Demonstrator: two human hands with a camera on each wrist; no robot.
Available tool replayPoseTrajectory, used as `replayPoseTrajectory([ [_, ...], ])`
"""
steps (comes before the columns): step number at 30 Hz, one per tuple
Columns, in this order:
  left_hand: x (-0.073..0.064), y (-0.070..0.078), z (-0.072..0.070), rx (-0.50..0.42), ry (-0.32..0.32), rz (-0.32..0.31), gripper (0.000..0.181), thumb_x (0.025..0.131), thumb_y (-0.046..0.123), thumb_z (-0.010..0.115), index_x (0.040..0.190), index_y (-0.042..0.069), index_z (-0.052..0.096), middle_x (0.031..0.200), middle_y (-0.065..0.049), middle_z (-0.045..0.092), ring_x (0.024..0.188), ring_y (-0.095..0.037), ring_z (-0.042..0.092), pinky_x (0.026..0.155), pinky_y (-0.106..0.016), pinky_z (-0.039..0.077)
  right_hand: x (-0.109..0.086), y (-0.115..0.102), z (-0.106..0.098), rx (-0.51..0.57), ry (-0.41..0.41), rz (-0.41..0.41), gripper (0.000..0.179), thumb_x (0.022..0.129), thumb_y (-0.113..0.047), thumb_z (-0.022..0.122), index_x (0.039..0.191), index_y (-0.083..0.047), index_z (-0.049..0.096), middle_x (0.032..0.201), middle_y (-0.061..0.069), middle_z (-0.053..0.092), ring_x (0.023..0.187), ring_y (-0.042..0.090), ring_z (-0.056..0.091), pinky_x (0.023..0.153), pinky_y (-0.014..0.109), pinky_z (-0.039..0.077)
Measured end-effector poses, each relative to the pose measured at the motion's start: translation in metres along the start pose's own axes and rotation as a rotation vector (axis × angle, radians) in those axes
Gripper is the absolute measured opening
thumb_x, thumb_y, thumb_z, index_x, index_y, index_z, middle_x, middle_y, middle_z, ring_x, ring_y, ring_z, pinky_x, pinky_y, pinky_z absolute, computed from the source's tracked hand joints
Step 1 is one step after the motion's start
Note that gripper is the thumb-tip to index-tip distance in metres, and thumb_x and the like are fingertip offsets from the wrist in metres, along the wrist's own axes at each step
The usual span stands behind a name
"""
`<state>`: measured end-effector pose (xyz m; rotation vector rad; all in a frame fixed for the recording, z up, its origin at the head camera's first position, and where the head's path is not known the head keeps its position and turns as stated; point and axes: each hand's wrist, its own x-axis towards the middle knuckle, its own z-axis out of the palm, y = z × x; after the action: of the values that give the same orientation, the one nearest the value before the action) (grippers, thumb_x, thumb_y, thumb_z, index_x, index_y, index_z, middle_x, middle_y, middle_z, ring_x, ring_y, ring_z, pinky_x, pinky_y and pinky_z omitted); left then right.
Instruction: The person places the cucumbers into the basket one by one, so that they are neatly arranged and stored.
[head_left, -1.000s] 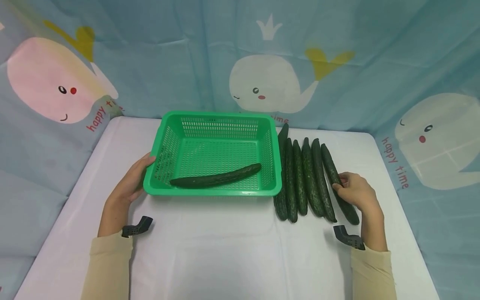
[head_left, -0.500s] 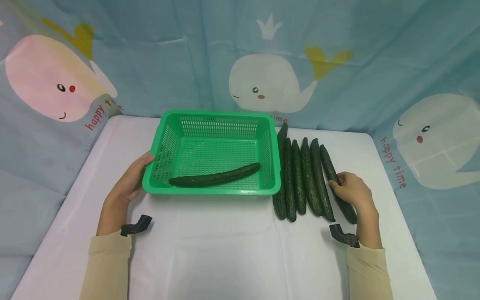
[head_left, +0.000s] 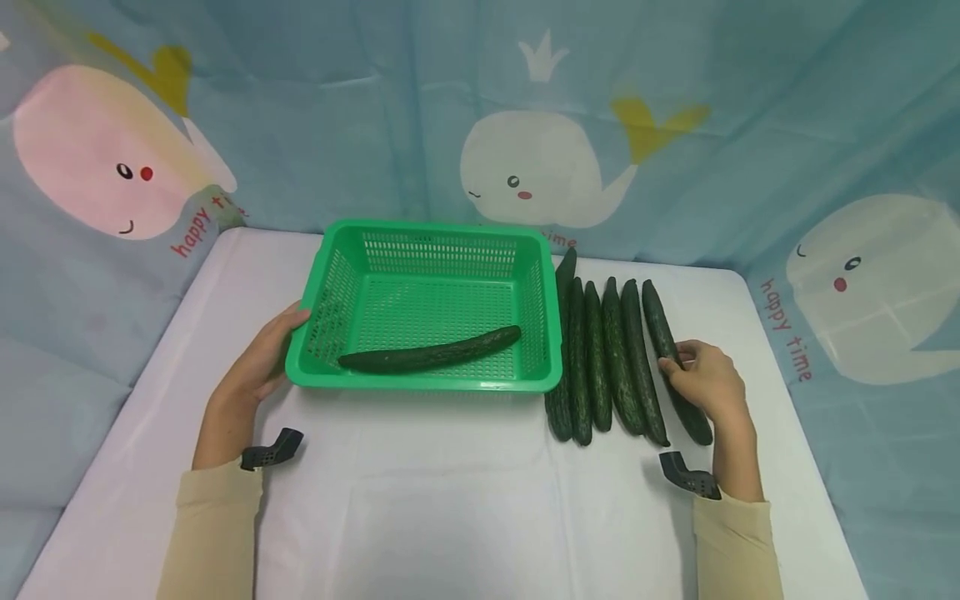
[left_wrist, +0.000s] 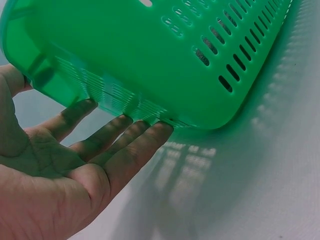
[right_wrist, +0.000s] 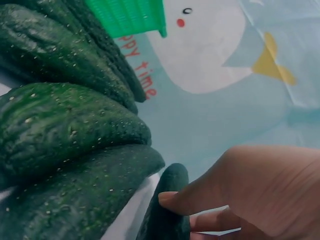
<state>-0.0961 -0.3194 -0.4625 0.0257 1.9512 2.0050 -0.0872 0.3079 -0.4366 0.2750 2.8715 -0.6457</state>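
The green plastic basket (head_left: pixel 420 384) stands left of centre, with one dark cucumber (head_left: pixel 431 357) lying along its near side. My left hand (head_left: pixel 261 358) holds the basket's left side, thumb over the rim; in the left wrist view its long fingers (left_wrist: pixel 135 155) lie fairly straight against the outer wall. At the right, my right hand (head_left: pixel 708 379) pinches the rightmost cucumber (head_left: pixel 657 321) around its middle, thumb on the near side. The right wrist view shows the thumb (right_wrist: pixel 172 200) pressed on this held cucumber (right_wrist: pixel 167 222); its lower part leaves the frame.
Several cucumbers (head_left: pixel 621 367) lie side by side between the basket and my right hand, the leftmost partly hidden by the basket's rim. A white cloth (head_left: pixel 450 508) covers the table. Blue whale-print curtains (head_left: pixel 405 125) hang close along the back and both sides.
The far end of the rightmost cucumber has shifted slightly away from me, with my right hand staying on it. My left hand and the basket hold their places.
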Motion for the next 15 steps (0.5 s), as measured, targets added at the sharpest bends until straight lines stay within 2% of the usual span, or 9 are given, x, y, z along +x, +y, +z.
replayPoseTrajectory([
  [7, 0.004, 0.000, 0.003, -0.003, 0.001, -0.006, 0.074, 0.115, 0.045, 0.038, 0.171, 0.008, 0.008, 0.137, 0.010, 0.058, 0.115, 0.000, 0.069, 0.092, -0.019, 0.063, -0.007, -0.006, -0.010, 0.053, 0.082, -0.027, 0.058, 0.107, -0.033, 0.061, 0.146, 0.010, 0.054, 0.134, 0.036, 0.064, 0.117, 0.055, 0.065, 0.086, 0.069, 0.054],
  [12, 0.006, 0.000, 0.004, 0.022, 0.018, -0.045, 0.074, 0.114, 0.047, 0.038, 0.172, 0.012, 0.007, 0.137, 0.013, 0.054, 0.115, 0.002, 0.066, 0.092, -0.017, 0.061, -0.013, -0.017, -0.014, 0.095, 0.121, -0.109, 0.053, 0.107, -0.028, 0.063, 0.147, 0.007, 0.055, 0.130, 0.036, 0.066, 0.116, 0.056, 0.064, 0.087, 0.070, 0.054],
  [15, 0.005, -0.001, 0.003, 0.029, 0.018, -0.044, 0.074, 0.114, 0.048, 0.038, 0.172, 0.012, 0.006, 0.138, 0.014, 0.052, 0.117, 0.003, 0.066, 0.093, -0.017, 0.061, -0.017, -0.029, -0.016, 0.081, 0.169, -0.172, 0.051, 0.106, -0.025, 0.064, 0.146, 0.005, 0.057, 0.126, 0.036, 0.068, 0.109, 0.054, 0.068, 0.083, 0.069, 0.056],
])
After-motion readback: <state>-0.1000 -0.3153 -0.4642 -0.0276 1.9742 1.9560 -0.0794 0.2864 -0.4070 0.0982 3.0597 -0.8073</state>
